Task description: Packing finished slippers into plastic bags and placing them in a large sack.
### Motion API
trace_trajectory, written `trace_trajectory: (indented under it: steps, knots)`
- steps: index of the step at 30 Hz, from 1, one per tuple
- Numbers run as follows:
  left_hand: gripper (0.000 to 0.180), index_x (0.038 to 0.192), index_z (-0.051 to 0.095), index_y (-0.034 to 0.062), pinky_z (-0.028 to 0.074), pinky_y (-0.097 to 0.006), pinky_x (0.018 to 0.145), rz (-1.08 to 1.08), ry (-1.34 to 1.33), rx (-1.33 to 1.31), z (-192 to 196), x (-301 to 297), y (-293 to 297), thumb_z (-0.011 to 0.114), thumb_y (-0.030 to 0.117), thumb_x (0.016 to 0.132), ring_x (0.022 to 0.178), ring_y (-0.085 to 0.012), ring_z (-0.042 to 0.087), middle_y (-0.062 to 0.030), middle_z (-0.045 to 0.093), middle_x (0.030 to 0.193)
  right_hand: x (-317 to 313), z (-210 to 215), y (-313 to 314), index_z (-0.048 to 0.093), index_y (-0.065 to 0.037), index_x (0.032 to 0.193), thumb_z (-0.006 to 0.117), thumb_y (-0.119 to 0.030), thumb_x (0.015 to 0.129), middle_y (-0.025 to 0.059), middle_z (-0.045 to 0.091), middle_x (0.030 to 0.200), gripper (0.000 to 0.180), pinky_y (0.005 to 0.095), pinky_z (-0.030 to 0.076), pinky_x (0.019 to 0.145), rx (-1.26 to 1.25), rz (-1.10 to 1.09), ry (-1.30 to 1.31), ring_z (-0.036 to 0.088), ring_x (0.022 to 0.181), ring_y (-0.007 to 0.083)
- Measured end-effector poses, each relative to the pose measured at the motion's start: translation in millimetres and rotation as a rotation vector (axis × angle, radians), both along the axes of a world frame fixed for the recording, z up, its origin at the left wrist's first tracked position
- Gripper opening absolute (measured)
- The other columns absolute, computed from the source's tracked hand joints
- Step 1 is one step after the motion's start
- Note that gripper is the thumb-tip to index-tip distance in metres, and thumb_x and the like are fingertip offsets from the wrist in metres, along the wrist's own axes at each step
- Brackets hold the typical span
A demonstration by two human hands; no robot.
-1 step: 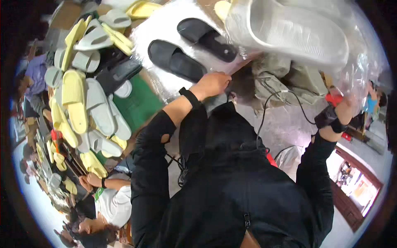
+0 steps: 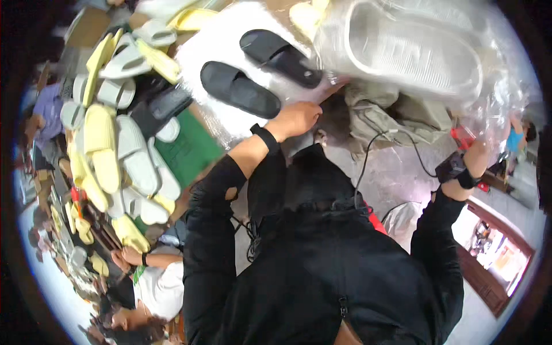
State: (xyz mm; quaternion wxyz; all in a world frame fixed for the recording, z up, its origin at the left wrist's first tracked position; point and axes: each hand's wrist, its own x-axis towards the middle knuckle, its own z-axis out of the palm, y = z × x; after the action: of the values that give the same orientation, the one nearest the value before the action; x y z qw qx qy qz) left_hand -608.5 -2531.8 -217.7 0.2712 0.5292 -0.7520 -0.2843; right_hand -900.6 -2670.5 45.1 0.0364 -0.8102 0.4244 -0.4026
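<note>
My right hand [image 2: 482,150] is raised at the right and grips a large clear plastic bag [image 2: 506,86] that holds a pale grey slipper [image 2: 414,49]. The crinkled plastic partly hides the hand. My left hand [image 2: 296,119] is stretched forward with its fingers curled shut. It sits just under the bag's lower corner, at the edge of a white surface [image 2: 224,43]. Whether it pinches the plastic I cannot tell. Two black slippers [image 2: 238,89] [image 2: 279,56] lie on that white surface, right in front of my left hand.
Several yellow and pale grey slippers [image 2: 109,149] are piled at the left beside a green mat [image 2: 187,150]. A person in a white top [image 2: 161,287] crouches at the lower left. A beige cloth bundle [image 2: 397,115] and a black cable [image 2: 368,161] lie ahead.
</note>
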Motion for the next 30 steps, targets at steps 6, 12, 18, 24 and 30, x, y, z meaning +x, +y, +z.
trace_trajectory:
  steps: [6,12,18,24,30]
  knots:
    - [0.021,0.096,0.060,0.0076,0.045,-0.041,0.072,-0.106,-0.019,-0.068,-22,-103,-62,0.053,0.017,0.078,0.086,-0.0306,0.054,-0.0120,0.056,0.091,-123,20,32,0.048,0.006,0.114,0.046,-0.014,0.088,0.0112,0.059,0.102,0.032,0.0267,0.047,0.078,0.331,-0.296,0.220,0.057,0.089,0.0171]
    - [0.043,0.115,0.049,0.0010,0.042,-0.040,0.085,-0.240,-0.175,-0.008,-49,-204,-115,0.057,0.023,0.080,0.100,-0.0334,0.050,-0.0180,0.051,0.112,-243,-15,62,0.040,0.005,0.123,0.035,-0.010,0.090,0.0167,0.048,0.122,0.036,0.0387,0.033,0.100,0.467,-0.245,-0.310,0.045,0.113,0.0288]
    - [0.066,0.130,0.032,-0.0003,0.031,-0.041,0.099,-0.155,-0.356,0.511,-89,-261,-165,0.051,0.043,0.083,0.123,-0.0304,0.035,-0.0175,0.037,0.133,-311,-20,100,0.041,0.001,0.123,0.044,-0.012,0.088,0.0148,0.049,0.121,0.038,0.0399,0.033,0.100,0.636,-0.170,-1.165,0.049,0.109,0.0270]
    - [0.071,0.140,0.012,0.0114,0.013,-0.042,0.106,-0.172,-1.139,0.397,-149,-248,-162,0.049,0.038,0.086,0.107,-0.0237,0.046,-0.0133,0.048,0.110,-334,-34,108,0.048,0.000,0.116,0.046,-0.007,0.086,0.0136,0.056,0.111,0.031,0.0389,0.043,0.091,0.798,-0.085,-1.551,0.054,0.102,0.0232]
    - [0.049,0.135,0.029,0.0094,0.021,-0.046,0.098,-0.389,-1.298,0.731,-113,-240,-154,0.041,0.023,0.090,0.101,-0.0271,0.051,-0.0147,0.060,0.093,-277,-52,87,0.052,0.005,0.106,0.046,-0.006,0.084,0.0075,0.060,0.094,0.025,0.0294,0.049,0.076,0.802,-0.288,-0.901,0.059,0.084,0.0163]
